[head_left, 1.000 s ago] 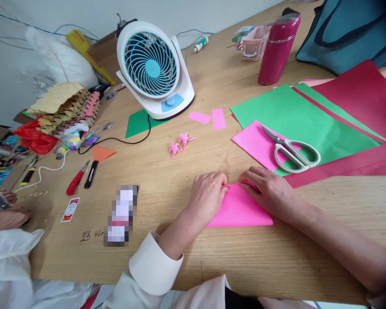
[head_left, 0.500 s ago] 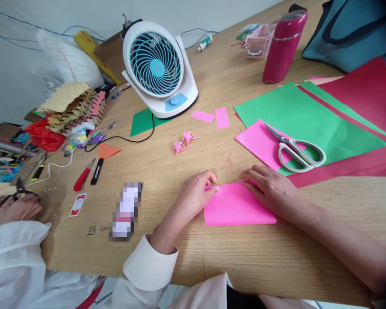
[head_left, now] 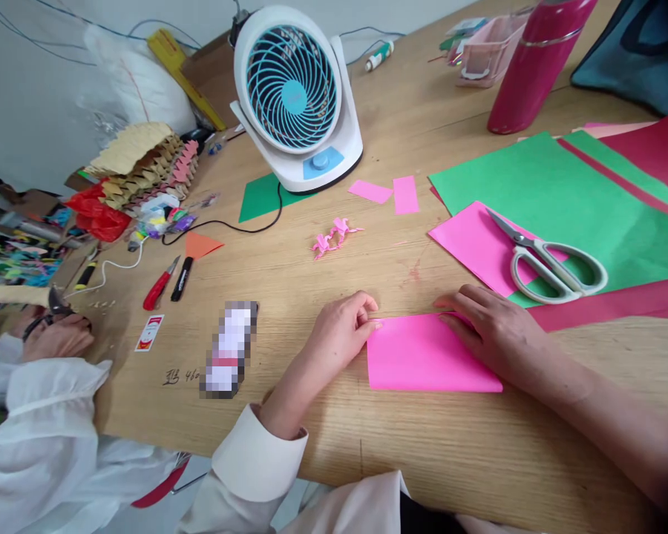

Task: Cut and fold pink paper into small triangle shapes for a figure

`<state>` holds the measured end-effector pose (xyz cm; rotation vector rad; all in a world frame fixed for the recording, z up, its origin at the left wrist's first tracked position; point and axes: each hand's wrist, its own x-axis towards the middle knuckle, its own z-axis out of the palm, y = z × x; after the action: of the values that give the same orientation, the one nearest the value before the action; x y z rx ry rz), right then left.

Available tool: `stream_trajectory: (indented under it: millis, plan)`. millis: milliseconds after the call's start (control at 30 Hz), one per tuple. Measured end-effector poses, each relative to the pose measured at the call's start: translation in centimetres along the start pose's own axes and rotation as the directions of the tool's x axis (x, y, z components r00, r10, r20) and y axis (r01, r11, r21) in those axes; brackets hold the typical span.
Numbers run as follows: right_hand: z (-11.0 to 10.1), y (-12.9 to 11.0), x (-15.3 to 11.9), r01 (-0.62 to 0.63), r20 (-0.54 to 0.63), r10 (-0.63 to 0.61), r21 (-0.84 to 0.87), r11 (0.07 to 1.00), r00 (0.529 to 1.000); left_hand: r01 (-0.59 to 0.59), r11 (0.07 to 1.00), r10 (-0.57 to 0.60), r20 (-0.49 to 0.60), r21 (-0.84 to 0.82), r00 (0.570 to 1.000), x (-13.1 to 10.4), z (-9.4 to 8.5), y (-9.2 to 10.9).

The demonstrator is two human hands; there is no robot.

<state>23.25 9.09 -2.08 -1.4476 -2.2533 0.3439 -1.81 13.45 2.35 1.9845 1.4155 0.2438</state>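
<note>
On my remote feed I see the folded pink sheet (head_left: 423,360) lying on the wooden table (head_left: 450,460), between the person's two hands. The left hand (head_left: 342,326) sets its thumb at the sheet's far left corner, fingers curled, and I cannot tell whether it pinches the paper; the right hand (head_left: 493,326) covers the far right corner, fingers bent, its grip likewise unclear to me.

The left cream cloth sleeve (head_left: 223,508) has a wide cuff (head_left: 261,463); by the wooden tabletop (head_left: 534,460)'s near edge, cream clothing (head_left: 361,504) borders black fabric (head_left: 423,517).
</note>
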Motion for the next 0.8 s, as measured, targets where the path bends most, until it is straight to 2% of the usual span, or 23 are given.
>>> stream_trajectory:
  millis: [133,200,267,367,433,500,600,733,800]
  plan:
    - [0.1,0.2,0.0,0.011,-0.002,-0.011,0.011,1.000,1.000,-0.050,0.990,0.058,-0.056,0.129,0.997,-0.5,0.6,0.0]
    - [0.1,0.2,0.0,0.015,-0.002,-0.015,0.014,1.000,1.000,-0.114,0.966,0.136,-0.086,0.231,0.987,-0.7,0.6,0.0]
    - [0.1,0.3,0.0,0.020,-0.006,-0.020,0.013,1.000,1.000,-0.228,0.917,0.262,-0.065,0.328,0.963,-0.6,0.4,0.0]
    - [0.1,0.4,-0.1,0.027,-0.006,-0.027,0.018,0.999,1.000,-0.455,0.812,0.435,0.143,0.365,0.889,-0.1,0.0,0.2]
    - [0.1,0.4,-0.1,0.024,-0.004,-0.024,0.017,1.000,1.000,-0.538,0.764,0.462,0.281,0.356,0.841,0.1,-0.3,0.7]
    - [0.1,0.3,-0.1,0.016,0.000,-0.016,0.015,1.000,1.000,-0.556,0.746,0.443,0.350,0.367,0.826,0.0,-0.5,1.5]
    - [-0.1,0.2,-0.1,0.001,0.007,-0.002,0.026,1.000,1.000,-0.542,0.711,0.412,0.359,0.448,0.837,-1.3,0.1,3.2]
    - [-0.1,0.2,-0.2,0.014,0.009,-0.014,0.043,0.999,1.000,-0.429,0.701,0.353,0.245,0.569,0.903,-4.0,2.4,4.7]
    - [0.0,0.3,-0.2,0.015,0.001,-0.015,0.038,0.999,1.000,-0.394,0.689,0.309,0.244,0.609,0.919,-4.9,3.5,4.9]
